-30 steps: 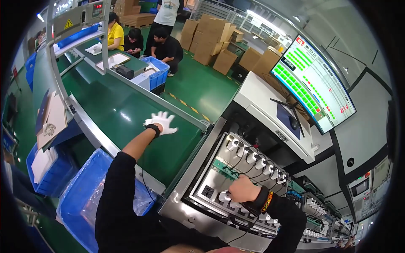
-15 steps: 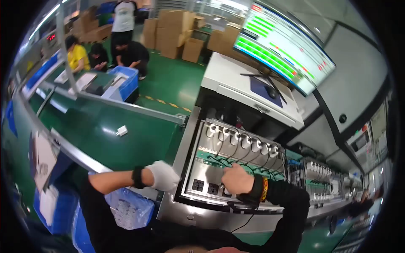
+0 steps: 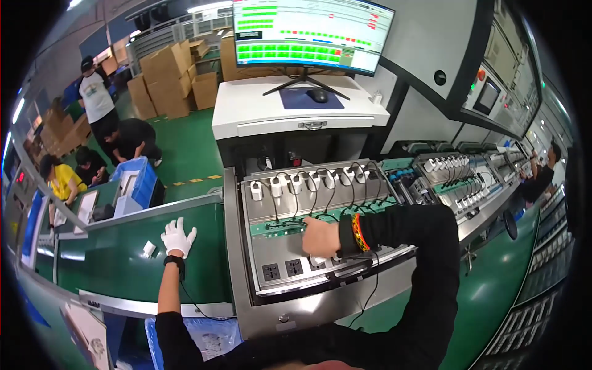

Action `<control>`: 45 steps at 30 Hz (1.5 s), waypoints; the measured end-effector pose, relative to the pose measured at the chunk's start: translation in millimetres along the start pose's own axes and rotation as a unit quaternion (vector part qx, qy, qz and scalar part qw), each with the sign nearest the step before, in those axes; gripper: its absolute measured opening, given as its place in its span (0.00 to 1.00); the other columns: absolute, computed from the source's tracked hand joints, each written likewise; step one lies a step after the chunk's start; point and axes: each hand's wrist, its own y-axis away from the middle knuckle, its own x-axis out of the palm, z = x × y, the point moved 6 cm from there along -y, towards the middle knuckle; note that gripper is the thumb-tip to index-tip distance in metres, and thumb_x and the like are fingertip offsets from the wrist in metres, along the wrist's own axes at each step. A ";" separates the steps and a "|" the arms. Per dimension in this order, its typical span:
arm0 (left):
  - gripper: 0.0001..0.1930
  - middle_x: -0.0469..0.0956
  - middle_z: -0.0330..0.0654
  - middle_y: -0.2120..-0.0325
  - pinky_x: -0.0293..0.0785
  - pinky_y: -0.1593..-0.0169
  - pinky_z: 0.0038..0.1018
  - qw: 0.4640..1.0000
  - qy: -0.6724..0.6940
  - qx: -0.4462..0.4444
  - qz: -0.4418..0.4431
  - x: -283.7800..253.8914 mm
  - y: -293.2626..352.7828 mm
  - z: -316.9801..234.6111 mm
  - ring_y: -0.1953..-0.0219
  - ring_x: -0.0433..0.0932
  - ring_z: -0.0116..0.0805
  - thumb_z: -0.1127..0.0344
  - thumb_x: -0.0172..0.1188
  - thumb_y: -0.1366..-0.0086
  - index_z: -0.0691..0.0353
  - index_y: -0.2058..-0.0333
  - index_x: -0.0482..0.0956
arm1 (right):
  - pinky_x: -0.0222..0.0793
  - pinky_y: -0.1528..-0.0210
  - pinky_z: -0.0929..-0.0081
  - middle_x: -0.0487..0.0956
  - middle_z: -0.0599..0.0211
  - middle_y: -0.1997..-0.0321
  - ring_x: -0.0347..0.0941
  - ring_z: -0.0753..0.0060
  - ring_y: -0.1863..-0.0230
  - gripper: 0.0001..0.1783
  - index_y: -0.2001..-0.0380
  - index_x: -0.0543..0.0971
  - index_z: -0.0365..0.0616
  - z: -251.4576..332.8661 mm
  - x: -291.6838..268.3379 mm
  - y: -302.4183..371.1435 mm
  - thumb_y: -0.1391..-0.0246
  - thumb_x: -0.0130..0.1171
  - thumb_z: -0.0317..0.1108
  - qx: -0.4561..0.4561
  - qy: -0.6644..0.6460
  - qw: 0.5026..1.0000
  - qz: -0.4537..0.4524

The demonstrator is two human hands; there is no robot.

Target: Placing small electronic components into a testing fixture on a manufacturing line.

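My left hand (image 3: 178, 237), in a white glove, is open with its fingers spread over the green belt. Just left of it lies a white charger (image 3: 148, 248), apart from the fingers. My right hand (image 3: 321, 237) is bare and closed at the green strip (image 3: 262, 229) of the metal test fixture (image 3: 256, 213), among black cables (image 3: 296, 203); what its fingertips hold is hidden. Behind it, a row of white chargers (image 3: 314, 180) is plugged in, with cables running down to the strip. Black sockets (image 3: 271, 272) line the fixture's near side.
A monitor (image 3: 308, 34) and mouse (image 3: 317, 95) stand on a white cabinet (image 3: 246, 111) behind the fixture. Another fixture with chargers (image 3: 447, 163) continues right. A blue bag-lined bin (image 3: 209, 336) sits below the belt (image 3: 117, 271). Several people are beyond the belt; another person (image 3: 542, 176) is far right.
My left hand has moved away from the fixture's left edge, out over the belt beside the charger, and its fingers have opened. My right hand stays at the strip. The view has turned right.
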 end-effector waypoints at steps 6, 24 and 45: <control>0.20 0.76 0.48 0.65 0.72 0.58 0.33 0.853 0.472 0.216 0.055 -147.8 -24.9 -162.1 0.61 0.76 0.44 0.59 0.61 0.50 0.62 0.58 0.74 | 0.61 0.59 0.65 0.76 0.65 0.80 0.74 0.62 0.71 0.07 0.79 0.77 0.46 -34.3 -48.0 11.0 0.57 0.55 0.37 0.136 -0.274 0.931 -0.197; 0.14 0.76 0.51 0.74 0.73 0.64 0.40 0.949 0.176 0.022 0.262 -6.5 -24.2 -55.7 0.69 0.76 0.51 0.53 0.54 0.47 0.60 0.75 0.76 | 0.54 0.50 0.54 0.76 0.71 0.76 0.70 0.68 0.61 0.11 0.74 0.80 0.47 -17.4 62.4 60.0 0.65 0.58 0.37 0.154 -0.062 0.984 -0.066; 0.14 0.77 0.48 0.73 0.74 0.66 0.34 0.788 0.526 0.242 0.212 -161.5 -0.7 -282.7 0.69 0.76 0.48 0.57 0.60 0.48 0.62 0.72 0.75 | 0.61 0.59 0.58 0.76 0.62 0.79 0.73 0.52 0.71 0.10 0.77 0.79 0.47 -38.2 16.6 35.2 0.56 0.52 0.39 0.110 -0.442 0.812 -0.365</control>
